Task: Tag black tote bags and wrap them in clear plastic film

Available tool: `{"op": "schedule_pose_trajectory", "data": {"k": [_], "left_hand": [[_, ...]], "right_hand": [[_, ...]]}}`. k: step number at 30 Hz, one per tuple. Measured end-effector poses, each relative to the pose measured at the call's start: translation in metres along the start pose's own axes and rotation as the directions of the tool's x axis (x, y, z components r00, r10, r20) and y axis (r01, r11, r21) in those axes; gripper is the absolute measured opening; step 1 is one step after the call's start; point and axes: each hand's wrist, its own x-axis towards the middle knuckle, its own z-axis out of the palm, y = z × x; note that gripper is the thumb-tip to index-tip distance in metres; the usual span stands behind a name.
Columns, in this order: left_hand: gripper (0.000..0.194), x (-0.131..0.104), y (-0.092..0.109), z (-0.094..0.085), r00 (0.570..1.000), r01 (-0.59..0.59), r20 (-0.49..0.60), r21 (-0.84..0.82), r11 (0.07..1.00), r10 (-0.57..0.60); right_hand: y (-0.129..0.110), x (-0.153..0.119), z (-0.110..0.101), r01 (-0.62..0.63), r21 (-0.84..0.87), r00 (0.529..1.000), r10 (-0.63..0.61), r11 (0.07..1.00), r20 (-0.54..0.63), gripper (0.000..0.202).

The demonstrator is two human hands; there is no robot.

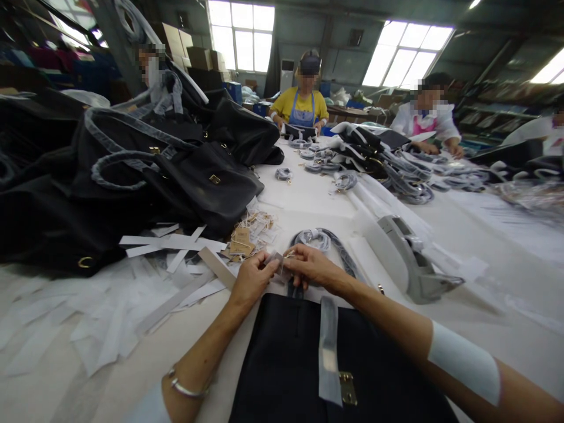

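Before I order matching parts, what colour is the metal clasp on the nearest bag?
Gold-toned: the clasp on the black bag shows best in the head view.

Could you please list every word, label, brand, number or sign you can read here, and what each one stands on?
No text can be read anywhere in this view.
Brown hang tags beside the paper strips: any print is too small to read.
Small translucent piece in the left hand: too blurred to read.
Gold lock on the nearest black handbag: no legible marking.
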Motion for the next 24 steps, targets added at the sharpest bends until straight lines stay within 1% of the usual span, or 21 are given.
{"op": "schedule_pose_trajectory", "data": {"k": [2,5,6,7,8,9,11,12,13,14,15,16,18,19,20,22,24], "left_hand": [[0.023,-0.001,0.001,-0.002,0.999,-0.031,-0.042,0.034,0.999,0.033],[0.019,-0.001,0.002,-0.004,0.982,-0.055,-0.177,0.075,0.996,0.068],[0.016,-0.001,0.002,-0.005,0.974,-0.044,-0.221,0.048,0.998,0.053],[0.014,0.000,0.002,-0.007,0.965,-0.030,-0.260,-0.024,0.999,0.023],[0.014,0.002,0.002,-0.008,0.959,-0.021,-0.283,-0.140,0.990,-0.020],[0.016,0.003,0.003,-0.009,0.958,-0.018,-0.281,-0.284,0.959,-0.065],[0.022,0.004,0.004,-0.009,0.969,-0.019,-0.214,-0.558,0.830,-0.121],[0.023,0.005,0.004,-0.009,0.978,-0.011,-0.165,-0.649,0.761,-0.127],[0.023,0.004,0.004,-0.008,0.986,0.013,-0.108,-0.701,0.713,-0.124],[0.023,0.004,0.004,-0.006,0.991,0.046,-0.052,-0.718,0.695,-0.120],[0.023,0.003,0.004,-0.004,0.993,0.076,-0.011,-0.707,0.703,-0.119],[0.024,0.002,0.003,-0.002,0.992,0.102,0.017,-0.668,0.737,-0.123],[0.027,0.000,0.001,0.002,0.988,0.147,0.043,-0.529,0.836,-0.147],[0.028,0.000,0.000,0.003,0.986,0.164,0.051,-0.451,0.877,-0.158],[0.030,0.000,-0.001,0.004,0.985,0.172,0.059,-0.382,0.908,-0.162],[0.030,0.000,-0.001,0.004,0.988,0.149,0.073,-0.261,0.954,-0.134],[0.025,0.001,-0.001,0.002,0.996,0.064,0.073,-0.117,0.991,-0.056]], "right_hand": [[-0.003,0.001,0.001,0.036,-0.083,0.998,-0.039,0.996,-0.039,0.042],[-0.001,0.006,0.005,0.033,-0.217,0.998,-0.045,0.976,-0.050,0.031],[0.002,0.008,0.006,0.036,-0.265,0.998,-0.050,0.963,-0.048,0.028],[0.005,0.009,0.006,0.044,-0.311,0.997,-0.061,0.949,-0.045,0.026],[0.007,0.011,0.006,0.048,-0.346,0.997,-0.068,0.937,-0.044,0.025],[0.010,0.011,0.006,0.048,-0.364,0.997,-0.067,0.930,-0.040,0.023],[0.013,0.012,0.003,0.014,-0.347,0.999,-0.026,0.938,-0.030,0.021],[0.014,0.012,0.002,-0.006,-0.328,1.000,-0.001,0.945,-0.020,0.021],[0.014,0.012,0.000,-0.015,-0.318,1.000,0.014,0.948,-0.006,0.022],[0.015,0.012,-0.001,-0.009,-0.323,1.000,0.012,0.946,0.005,0.023],[0.015,0.012,-0.002,0.013,-0.337,1.000,-0.010,0.941,0.009,0.023],[0.016,0.011,-0.002,0.043,-0.356,0.999,-0.045,0.934,0.001,0.023],[0.019,0.010,-0.003,0.106,-0.381,0.992,-0.123,0.919,-0.019,0.023],[0.020,0.008,-0.003,0.124,-0.378,0.990,-0.141,0.917,-0.017,0.023],[0.020,0.007,-0.004,0.129,-0.368,0.991,-0.137,0.921,0.006,0.022],[0.019,0.004,-0.006,0.112,-0.343,0.992,-0.084,0.933,0.097,0.019],[0.015,0.001,-0.008,0.081,-0.312,0.979,-0.018,0.946,0.201,0.019]]}}
